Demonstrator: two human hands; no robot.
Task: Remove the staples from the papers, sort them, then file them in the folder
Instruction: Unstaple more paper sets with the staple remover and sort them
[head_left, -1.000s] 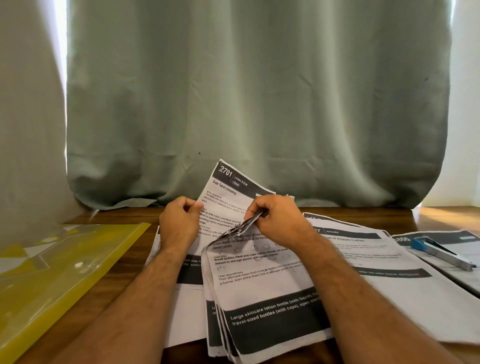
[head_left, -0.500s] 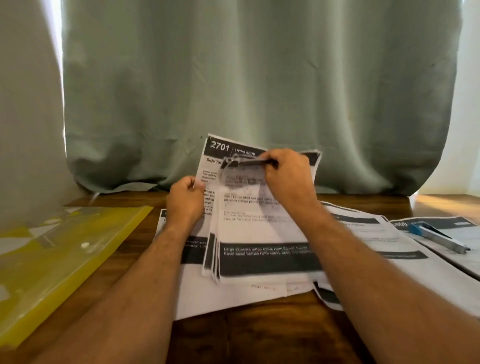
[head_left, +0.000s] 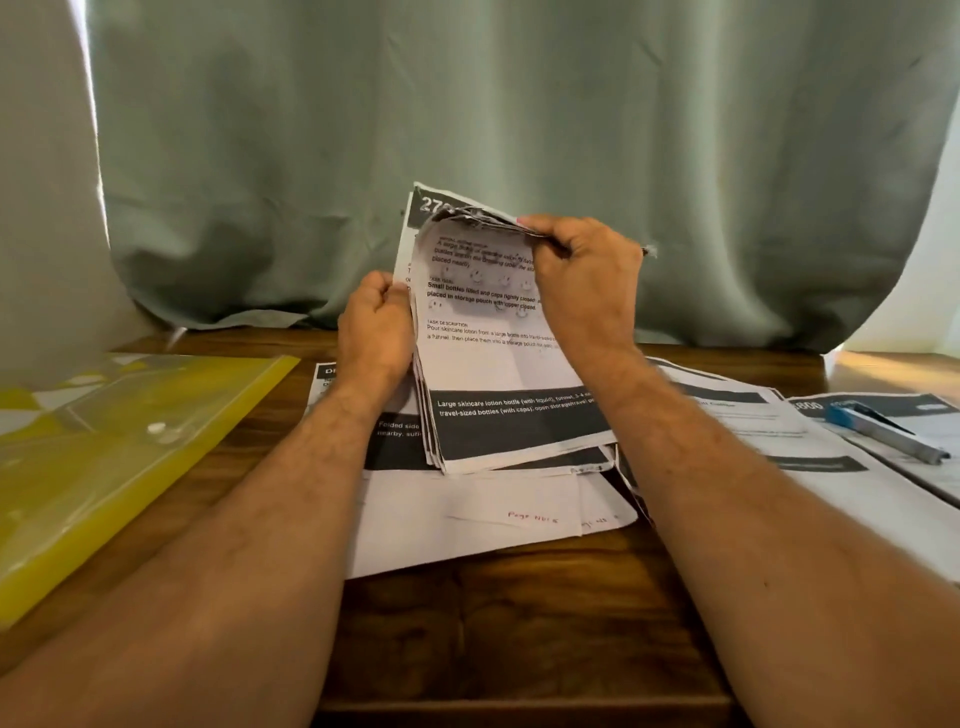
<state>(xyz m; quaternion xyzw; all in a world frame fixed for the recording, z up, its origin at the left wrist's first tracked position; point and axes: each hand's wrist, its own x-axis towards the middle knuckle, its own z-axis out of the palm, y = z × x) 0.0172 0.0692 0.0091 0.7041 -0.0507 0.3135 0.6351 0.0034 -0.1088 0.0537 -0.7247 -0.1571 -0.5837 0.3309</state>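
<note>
Both hands hold one stack of papers (head_left: 498, 364) upright over the tabletop (head_left: 519, 623): left hand (head_left: 376, 327) grips its left edge, right hand (head_left: 587, 275) pinches the bent-over top.

Risk: the curled top sheet may tear at the corner if pulled hard.

Count: one yellow folder (head_left: 130, 441) at left, one staple remover (head_left: 883, 428) at far right, several loose sheets (head_left: 467, 519) lying flat.

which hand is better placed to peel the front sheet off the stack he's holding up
Right. The right hand already pinches the curled top edge of the front sheet, while the left hand grips the stack's left edge.
</note>
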